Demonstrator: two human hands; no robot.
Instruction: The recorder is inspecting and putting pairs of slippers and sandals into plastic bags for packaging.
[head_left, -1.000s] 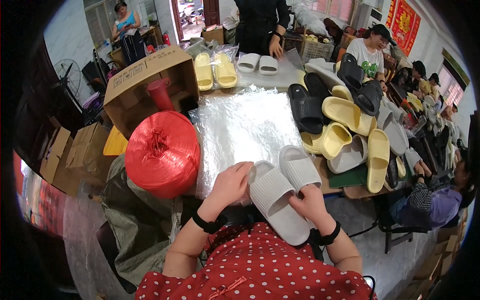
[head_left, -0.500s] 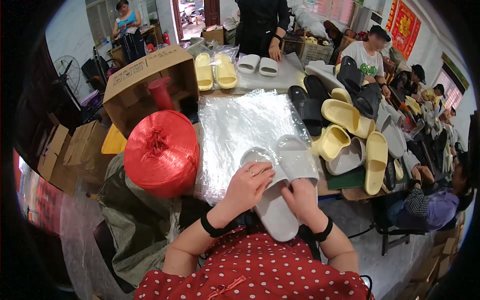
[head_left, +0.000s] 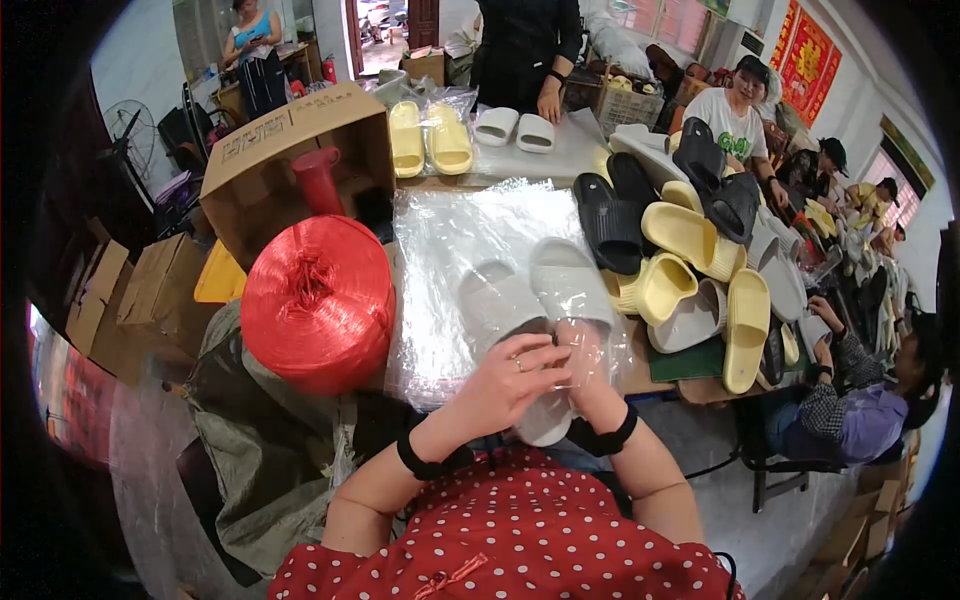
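Observation:
A pair of light grey slippers, the left slipper (head_left: 500, 297) and the right slipper (head_left: 567, 282), lies under shiny clear film, toes pointing away from me. The film looks like a clear plastic bag (head_left: 622, 350) around them. My right hand (head_left: 590, 372) reaches under the film at the right slipper's foot opening; its fingertips are hidden. Over the left slipper's heel part, my left hand (head_left: 510, 380) is held with fingers stretched and slightly apart, touching the film by my right wrist. Beneath lies a stack of clear plastic bags (head_left: 440, 260).
A red twine roll (head_left: 318, 305) and a cardboard box (head_left: 290, 130) with a red cup (head_left: 318, 180) stand left. Yellow slippers (head_left: 447, 140) and pale slippers (head_left: 535, 134) lie at the far side. Mixed slippers (head_left: 680, 232) pile up right. Co-workers sit along the right; another person (head_left: 525, 60) stands opposite.
The grey slippers have moved forward, deeper under the film. My right hand has followed them under it, and my left hand has shifted right and down, its fingers straighter.

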